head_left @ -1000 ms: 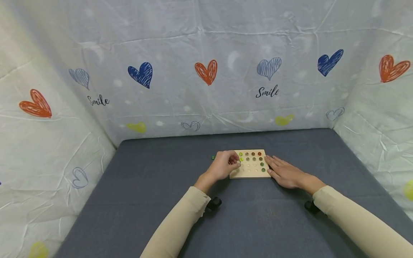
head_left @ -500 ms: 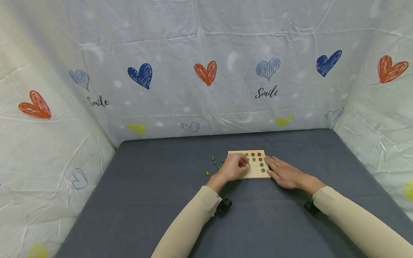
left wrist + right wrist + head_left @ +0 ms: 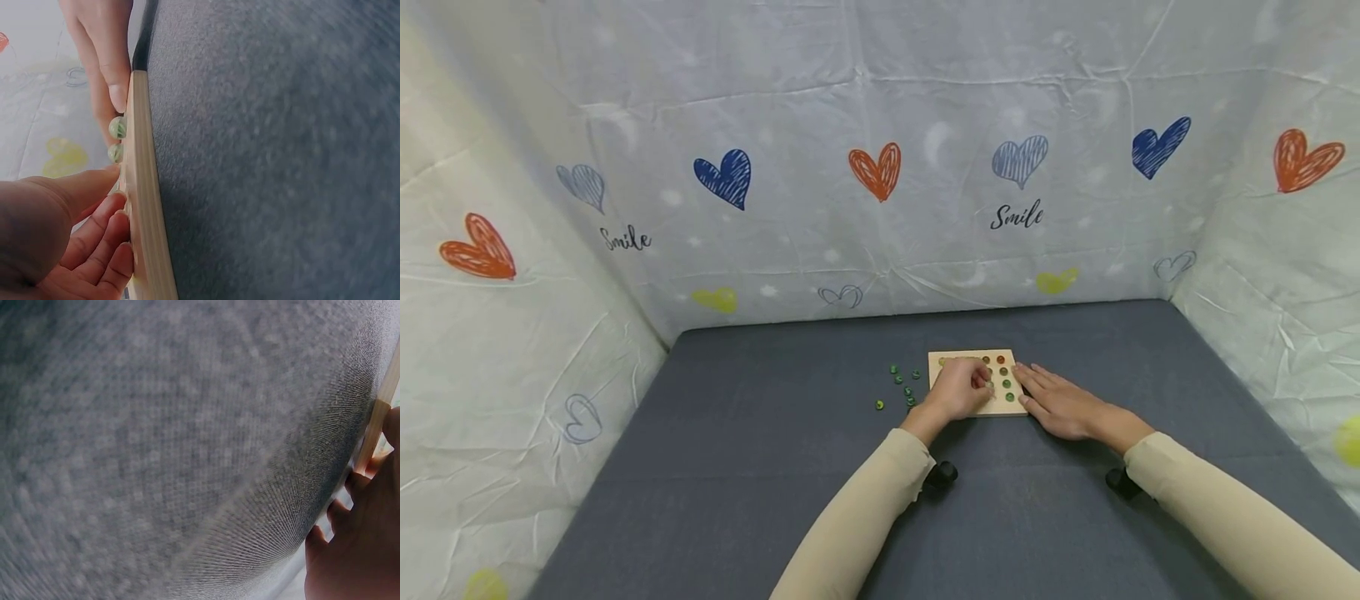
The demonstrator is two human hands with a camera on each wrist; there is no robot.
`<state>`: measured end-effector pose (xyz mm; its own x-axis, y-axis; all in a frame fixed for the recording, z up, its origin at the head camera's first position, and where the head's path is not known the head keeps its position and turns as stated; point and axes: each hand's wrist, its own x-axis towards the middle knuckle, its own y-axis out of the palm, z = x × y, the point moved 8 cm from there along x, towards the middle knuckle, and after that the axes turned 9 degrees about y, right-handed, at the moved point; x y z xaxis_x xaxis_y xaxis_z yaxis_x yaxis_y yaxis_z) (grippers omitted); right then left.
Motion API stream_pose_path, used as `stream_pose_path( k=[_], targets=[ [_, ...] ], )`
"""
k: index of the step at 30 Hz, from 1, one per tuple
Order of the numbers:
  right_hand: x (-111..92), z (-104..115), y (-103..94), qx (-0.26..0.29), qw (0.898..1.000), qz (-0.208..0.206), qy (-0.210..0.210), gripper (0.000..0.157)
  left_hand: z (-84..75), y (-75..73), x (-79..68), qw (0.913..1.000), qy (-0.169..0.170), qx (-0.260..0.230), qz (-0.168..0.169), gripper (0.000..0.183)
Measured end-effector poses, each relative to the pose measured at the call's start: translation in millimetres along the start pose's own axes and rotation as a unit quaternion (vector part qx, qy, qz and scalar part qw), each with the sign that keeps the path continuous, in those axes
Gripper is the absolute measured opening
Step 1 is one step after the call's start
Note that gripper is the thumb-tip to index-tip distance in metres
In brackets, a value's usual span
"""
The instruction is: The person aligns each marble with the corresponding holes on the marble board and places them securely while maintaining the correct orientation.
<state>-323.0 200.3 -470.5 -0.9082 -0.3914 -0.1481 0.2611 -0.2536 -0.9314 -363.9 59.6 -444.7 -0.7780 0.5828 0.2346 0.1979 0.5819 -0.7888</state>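
Note:
A pale wooden board (image 3: pixel 934 360) with rows of round hollows lies on the table; glass marbles (image 3: pixel 1007 384) fill its right column and parts of the far rows. My left hand (image 3: pixel 957 388) is over the middle of the board, thumb and forefinger pinching a marble that is mostly hidden by the fingertips. In the left wrist view two greenish marbles (image 3: pixel 117 128) sit in the board beyond the thumb. My right hand (image 3: pixel 1060 404) rests flat at the board's right edge, fingers straight, fingertips and thumb touching it.
Several loose green marbles (image 3: pixel 898 379) lie on the dark grey tablecloth (image 3: pixel 760 400) left of the board. One yellowish marble (image 3: pixel 879 405) lies nearest the front left. A white curtain (image 3: pixel 790 225) printed with hearts stands behind the table and at both sides.
My left hand has moved right across the board from its left side towards the middle, uncovering the loose marbles on the left. My right hand has stayed at the board's right edge.

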Motion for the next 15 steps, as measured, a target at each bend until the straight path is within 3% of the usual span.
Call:
stream_pose_path(
  k=[15],
  targets=[
    [-0.4,0.4,0.3,-0.005,1.0,-0.001,-0.002,0.06,-4.0,-1.3,-2.5,0.9996,-0.006,0.029,-0.004,0.02]
  ],
)
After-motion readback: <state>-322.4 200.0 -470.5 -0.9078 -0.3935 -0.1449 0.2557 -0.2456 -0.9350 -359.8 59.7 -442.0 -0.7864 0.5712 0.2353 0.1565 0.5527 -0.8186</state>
